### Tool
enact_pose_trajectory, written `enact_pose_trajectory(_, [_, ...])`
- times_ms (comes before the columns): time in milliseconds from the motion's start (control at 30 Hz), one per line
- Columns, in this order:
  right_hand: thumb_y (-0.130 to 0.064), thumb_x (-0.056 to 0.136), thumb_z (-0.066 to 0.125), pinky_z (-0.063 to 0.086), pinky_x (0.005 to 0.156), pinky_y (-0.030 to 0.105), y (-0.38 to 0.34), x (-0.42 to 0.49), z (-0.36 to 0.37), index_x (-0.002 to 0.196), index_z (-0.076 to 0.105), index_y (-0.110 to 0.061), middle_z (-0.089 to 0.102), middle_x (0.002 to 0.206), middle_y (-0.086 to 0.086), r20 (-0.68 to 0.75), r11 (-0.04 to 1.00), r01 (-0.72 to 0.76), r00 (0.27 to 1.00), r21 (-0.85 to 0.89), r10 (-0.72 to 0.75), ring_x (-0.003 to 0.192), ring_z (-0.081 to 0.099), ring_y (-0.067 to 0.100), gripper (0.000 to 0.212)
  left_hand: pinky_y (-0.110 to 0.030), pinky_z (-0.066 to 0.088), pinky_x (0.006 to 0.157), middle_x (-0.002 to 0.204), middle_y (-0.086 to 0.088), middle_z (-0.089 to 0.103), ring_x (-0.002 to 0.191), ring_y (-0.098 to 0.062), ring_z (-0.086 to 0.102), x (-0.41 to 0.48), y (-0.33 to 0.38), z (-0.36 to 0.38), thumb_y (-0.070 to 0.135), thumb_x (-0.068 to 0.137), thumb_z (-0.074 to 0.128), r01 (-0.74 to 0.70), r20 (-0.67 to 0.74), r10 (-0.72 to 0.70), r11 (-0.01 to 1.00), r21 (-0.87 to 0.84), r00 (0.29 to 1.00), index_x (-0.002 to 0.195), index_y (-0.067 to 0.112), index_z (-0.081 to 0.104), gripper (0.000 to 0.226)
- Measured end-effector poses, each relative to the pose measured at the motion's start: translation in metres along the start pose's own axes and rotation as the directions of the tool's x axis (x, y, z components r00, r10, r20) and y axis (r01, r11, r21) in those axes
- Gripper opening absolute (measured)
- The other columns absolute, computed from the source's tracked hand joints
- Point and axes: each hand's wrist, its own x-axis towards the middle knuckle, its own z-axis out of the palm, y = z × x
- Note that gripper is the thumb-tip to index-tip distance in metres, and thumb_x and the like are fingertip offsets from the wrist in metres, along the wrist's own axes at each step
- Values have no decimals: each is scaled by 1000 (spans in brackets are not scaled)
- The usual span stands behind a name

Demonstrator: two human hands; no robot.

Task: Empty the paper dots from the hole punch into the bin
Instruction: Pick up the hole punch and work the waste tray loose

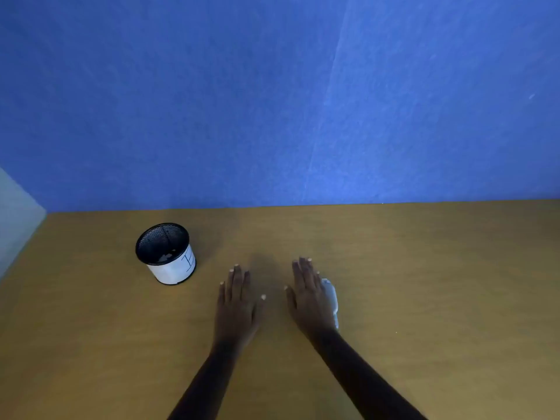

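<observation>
A small black mesh bin (165, 253) wrapped in white paper stands on the wooden table (424, 268) at the left, with a few pale scraps visible inside. My left hand (238, 301) lies flat on the table, palm down, fingers spread, holding nothing. To its right my right hand (309, 295) is also flat and palm down. A pale bluish-white object, likely the hole punch (331, 298), shows at the right edge of my right hand, mostly hidden by it. Whether the hand touches it is unclear.
A blue wall (272, 101) rises directly behind the table's far edge. A pale panel (15, 219) borders the table at the far left. Bare wood stretches to the right of my hands.
</observation>
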Motion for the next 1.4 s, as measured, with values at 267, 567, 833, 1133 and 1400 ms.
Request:
enact_pose_trajectory(267, [-14,96,47,47,97,36,43,-9,-19,137,43,-3,49,135,17,58,883,-401,915,243,400,123,49,29,43,-35,14,119,157,-13,19,147,-26,11,-4,2,0,28,98,34,80,69,-74,993,-87,995,144,10,29,49])
enact_pose_trajectory(567, [-13,93,51,37,67,25,54,-17,-16,108,66,4,69,92,18,313,539,-678,721,499,618,78,55,20,27,-35,28,113,132,-12,55,139,-28,33,-9,6,-9,17,96,40,108,49,-102,984,-144,994,126,5,52,34])
enact_pose_trajectory(833, [-6,93,50,41,66,37,44,-18,-24,79,64,8,54,75,18,427,326,-679,692,657,582,73,51,25,24,-31,46,86,105,-11,66,101,-23,61,-12,23,-21,5,94,44,87,-20,-108,880,-467,994,108,0,64,25])
enact_pose_trajectory(1133, [-4,93,51,47,58,30,5,-24,-51,86,64,5,59,80,16,476,249,-595,781,764,404,74,56,24,17,-23,57,50,83,-1,66,69,-16,67,-15,53,-23,16,97,44,557,526,-198,171,-813,827,92,15,59,15])
enact_pose_trajectory(1400, [-8,97,33,52,47,24,8,-28,-66,84,59,-2,62,64,11,752,-529,-587,638,613,165,44,62,17,29,-21,54,47,82,-3,71,57,-12,70,-17,57,-43,38,99,25,524,526,-124,-53,-850,841,100,16,63,44])
